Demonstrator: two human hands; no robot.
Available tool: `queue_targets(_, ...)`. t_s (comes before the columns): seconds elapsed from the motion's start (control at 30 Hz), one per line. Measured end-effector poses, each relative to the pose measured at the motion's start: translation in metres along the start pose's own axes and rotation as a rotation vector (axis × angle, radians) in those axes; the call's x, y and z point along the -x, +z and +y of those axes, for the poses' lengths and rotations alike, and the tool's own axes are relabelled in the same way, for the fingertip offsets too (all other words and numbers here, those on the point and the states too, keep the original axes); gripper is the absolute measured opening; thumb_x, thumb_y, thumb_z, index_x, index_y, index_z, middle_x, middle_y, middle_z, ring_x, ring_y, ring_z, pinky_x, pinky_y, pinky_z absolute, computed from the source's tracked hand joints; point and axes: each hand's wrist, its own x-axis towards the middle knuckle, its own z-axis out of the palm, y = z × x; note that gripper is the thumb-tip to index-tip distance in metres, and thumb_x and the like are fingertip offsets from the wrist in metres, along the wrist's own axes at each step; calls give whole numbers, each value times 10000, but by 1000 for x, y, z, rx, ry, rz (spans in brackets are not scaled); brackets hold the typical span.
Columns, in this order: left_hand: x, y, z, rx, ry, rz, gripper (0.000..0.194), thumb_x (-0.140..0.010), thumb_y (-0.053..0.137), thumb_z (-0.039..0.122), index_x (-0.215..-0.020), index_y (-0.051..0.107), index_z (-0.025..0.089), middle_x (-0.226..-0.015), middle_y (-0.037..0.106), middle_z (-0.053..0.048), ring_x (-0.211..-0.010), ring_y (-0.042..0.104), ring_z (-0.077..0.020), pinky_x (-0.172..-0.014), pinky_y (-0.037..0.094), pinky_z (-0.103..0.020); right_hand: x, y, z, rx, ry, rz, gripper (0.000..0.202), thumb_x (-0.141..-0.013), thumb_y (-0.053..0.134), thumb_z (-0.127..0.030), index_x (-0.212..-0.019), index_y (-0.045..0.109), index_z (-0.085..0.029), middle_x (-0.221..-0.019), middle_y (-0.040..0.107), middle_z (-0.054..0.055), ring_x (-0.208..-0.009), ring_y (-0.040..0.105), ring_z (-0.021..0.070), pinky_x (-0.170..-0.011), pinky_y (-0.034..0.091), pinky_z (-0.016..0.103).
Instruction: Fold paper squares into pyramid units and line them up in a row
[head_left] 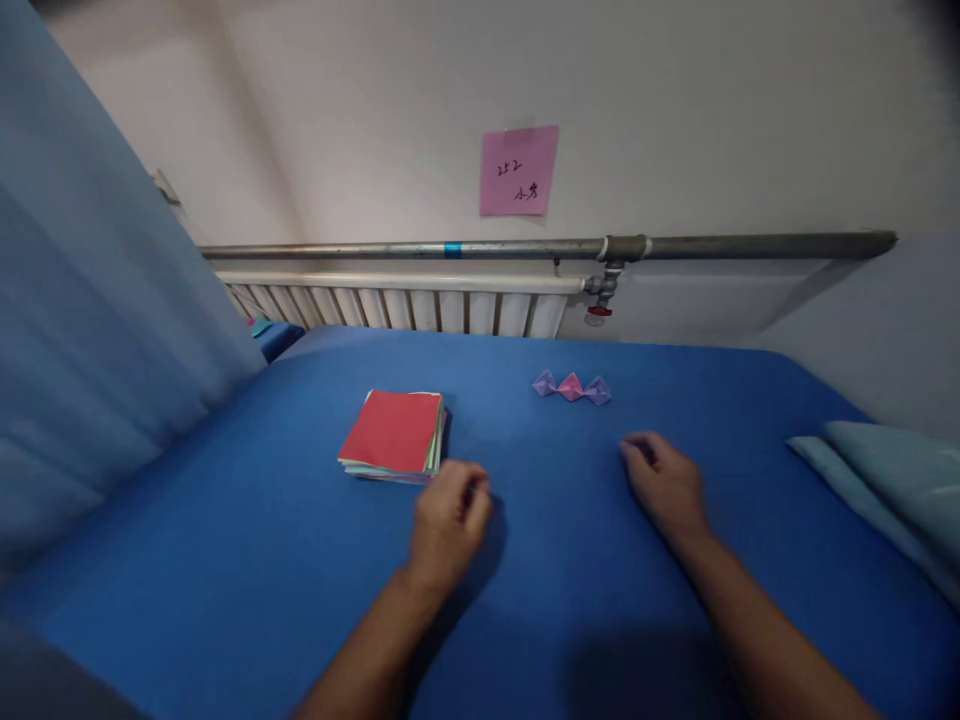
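Observation:
My left hand [448, 522] is loosely curled over the blue surface, at the near right corner of a stack of square coloured papers [396, 430] with a red sheet on top. Nothing shows between its fingers. Further right, my right hand [667, 487] is also curled, thumb against the fingers, with no object visible in it. Beyond the hands, toward the wall, lies a short row of three small folded paper pieces [571, 387], purple at both ends and pink in the middle. Neither hand touches that row.
The blue-covered table [255, 560] reaches a radiator [450, 310] and a metal pipe [360, 250] with a red-handled valve [600, 311]. A pink note [517, 172] is taped to the wall. A blue curtain [97, 290] hangs left; pale green folded material [892, 480] lies right.

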Motion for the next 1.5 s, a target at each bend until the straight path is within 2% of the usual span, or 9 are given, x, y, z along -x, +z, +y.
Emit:
queue_targets(0.07,-7,-32,-16,-127,-48,240,153,-880,471,256,-896,610,195,-817,628,-32,-742,588,-158,-733,467,-290,14,-4,-6,-7,-4,-21,195,-731,503,-398,-717,616,-239,-685,659,29,-626,592,194,-618,463,315)
queue_targets(0.13,-11,-60,-35,-249,-27,307,173,-838,527,270,-964,621,199,-960,666,-65,-939,608,-217,-874,456,-361,26,-7,-12,-17,5,-41,203,-733,501,-404,-722,614,-235,-686,658,28,-622,595,193,-617,467,316)
queue_targets(0.27,-11,-89,-61,-412,72,6,356,-772,636,312,-1114,628,210,-1204,652,-89,-1208,510,-298,-1051,328,-494,38,-10,-20,-36,0,-70,211,-739,502,-410,-720,612,-230,-678,652,28,-615,592,193,-609,465,314)
queue_targets(0.4,-17,-89,-73,-477,97,-186,431,-764,675,372,-1171,624,239,-1248,645,-84,-1229,511,-289,-1109,215,-533,40,-10,-21,-40,-24,-54,208,-738,496,-397,-719,615,-227,-681,652,28,-622,590,193,-610,463,314)
queue_targets(0.57,-25,-84,-85,-395,107,-239,224,-858,582,315,-1050,687,268,-1148,705,-50,-1099,609,-225,-1118,179,-519,40,-9,-20,-50,-22,-46,217,-742,495,-405,-725,619,-227,-700,663,31,-641,603,196,-622,469,320)
queue_targets(0.9,-26,-76,-86,-51,-106,-53,122,-804,593,267,-795,708,228,-790,733,21,-785,638,-176,-1071,283,-469,39,-8,-23,-37,41,-68,230,-733,500,-416,-742,623,-221,-708,656,34,-651,601,199,-649,472,335)
queue_targets(1.07,-26,-81,-86,104,-247,42,191,-784,609,345,-718,677,179,-660,628,24,-682,568,-155,-792,454,-330,38,-9,-24,-38,44,-84,213,-724,505,-404,-732,623,-228,-700,659,36,-649,606,201,-643,473,334)
queue_targets(1.2,-26,-83,-84,262,-338,109,205,-745,646,370,-679,646,176,-637,583,26,-623,520,-125,-625,412,-251,38,-8,-24,-24,38,-82,206,-719,509,-399,-728,627,-230,-712,667,35,-663,611,202,-652,474,335)
queue_targets(1.5,-27,-91,-77,529,-401,346,193,-659,725,350,-639,618,190,-615,550,48,-586,478,-101,-565,366,-211,38,-8,-27,0,65,-102,229,-723,500,-406,-740,624,-215,-720,662,31,-672,606,200,-668,475,334)
